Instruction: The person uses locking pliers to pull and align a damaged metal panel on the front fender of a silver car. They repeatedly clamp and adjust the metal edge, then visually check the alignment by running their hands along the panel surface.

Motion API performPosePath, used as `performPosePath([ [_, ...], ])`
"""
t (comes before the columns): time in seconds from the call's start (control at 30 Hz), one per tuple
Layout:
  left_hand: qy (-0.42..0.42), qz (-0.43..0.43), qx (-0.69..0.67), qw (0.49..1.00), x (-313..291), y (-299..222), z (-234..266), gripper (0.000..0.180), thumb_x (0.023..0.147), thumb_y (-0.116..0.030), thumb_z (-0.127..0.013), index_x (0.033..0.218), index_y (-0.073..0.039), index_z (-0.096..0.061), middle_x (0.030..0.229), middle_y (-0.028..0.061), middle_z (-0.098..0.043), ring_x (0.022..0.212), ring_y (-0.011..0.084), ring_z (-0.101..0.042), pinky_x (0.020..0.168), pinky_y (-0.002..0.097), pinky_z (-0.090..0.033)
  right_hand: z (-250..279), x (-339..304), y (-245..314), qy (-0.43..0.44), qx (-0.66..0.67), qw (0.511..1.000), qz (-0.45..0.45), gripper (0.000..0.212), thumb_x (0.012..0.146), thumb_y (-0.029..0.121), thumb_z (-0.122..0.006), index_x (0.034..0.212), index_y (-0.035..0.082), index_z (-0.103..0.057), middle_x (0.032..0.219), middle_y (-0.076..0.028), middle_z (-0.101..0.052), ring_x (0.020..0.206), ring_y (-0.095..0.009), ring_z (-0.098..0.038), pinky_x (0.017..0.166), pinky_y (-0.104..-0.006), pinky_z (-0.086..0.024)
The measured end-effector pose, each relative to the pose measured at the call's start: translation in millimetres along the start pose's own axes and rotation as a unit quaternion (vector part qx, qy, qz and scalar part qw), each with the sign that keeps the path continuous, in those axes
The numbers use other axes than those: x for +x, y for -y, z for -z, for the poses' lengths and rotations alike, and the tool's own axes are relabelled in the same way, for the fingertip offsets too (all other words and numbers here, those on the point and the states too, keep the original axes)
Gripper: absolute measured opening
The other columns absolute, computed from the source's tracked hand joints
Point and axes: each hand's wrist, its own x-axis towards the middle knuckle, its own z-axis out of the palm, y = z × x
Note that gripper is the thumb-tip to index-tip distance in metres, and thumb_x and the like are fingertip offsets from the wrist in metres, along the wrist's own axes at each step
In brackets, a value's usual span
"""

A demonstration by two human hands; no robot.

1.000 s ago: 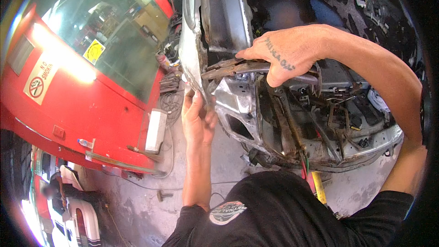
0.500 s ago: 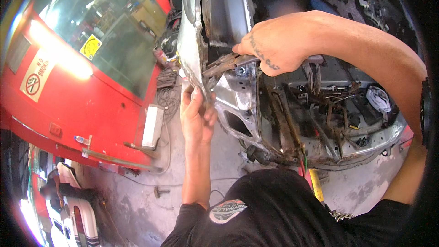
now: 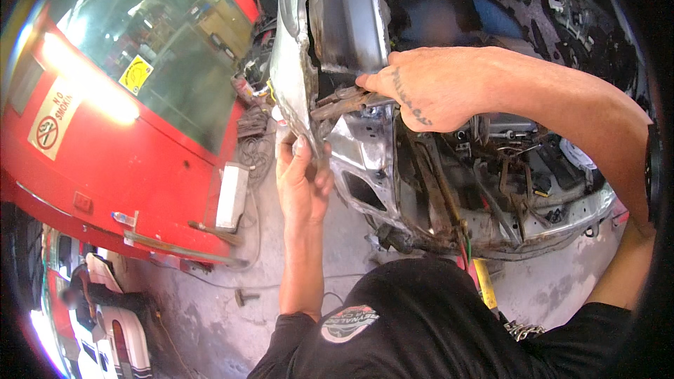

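Note:
A bare silver-grey fender panel (image 3: 293, 77) with a ragged, bent inner edge runs down to my left hand (image 3: 303, 175). The thumb and curled fingers of that hand pinch its lower tip. My right hand (image 3: 435, 95) is closed, palm down, around a rusty metal tool that looks like pliers (image 3: 347, 104). Its far end reaches left to the panel's inner edge, just above my left hand; whether it grips the metal I cannot tell. Under the tool lies the bare metal front corner (image 3: 361, 142) of the car body. My right palm hides the tool's rear part.
Rusty bars and loose tools lie in the open front bay (image 3: 505, 175). A red wall (image 3: 140, 175) with a window stands left, a white box (image 3: 232, 196) beside it. Cables and a hammer (image 3: 246, 297) are on the floor. Another person (image 3: 88, 295) is at the lower left near a white car.
My right hand has shifted slightly down and right, still closed on the tool. My left hand keeps its place at the panel's tip.

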Motion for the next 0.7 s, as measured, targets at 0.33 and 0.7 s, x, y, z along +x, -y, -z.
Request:
performPosePath([
  [0.33, 0.004, -0.008, -0.01, 1.0, -3.8, 2.6, -3.4, 0.035, 0.105, -0.026, -0.059, 0.134, -0.009, -0.05, 0.099, 0.0129, -0.068, 0.052, 0.0086, -0.044, 0.041, 0.0207, -0.034, -6.2, -2.5, 3.9, -0.01, 0.051, 0.999, 0.001, 0.069, 0.081, 0.005, -0.057, 0.147, -0.01, -0.044, 0.111, -0.03, -0.068, 0.111, -0.04, -0.063, 0.096, -0.0456, -0.05],
  [0.7, 0.0, -0.002, -0.004, 1.0, -3.9, 1.9, -5.5, 0.034, 0.105, -0.025, -0.06, 0.133, -0.01, -0.048, 0.099, 0.0134, -0.067, 0.05, 0.0081, -0.043, 0.041, 0.021, -0.033, -22.7, -0.5, -3.3, -0.024, 0.098, 0.994, 0.032, 0.072, 0.08, 0.003, -0.053, 0.148, -0.012, -0.039, 0.109, -0.036, -0.067, 0.106, -0.044, -0.066, 0.097, -0.0478, -0.05],
])
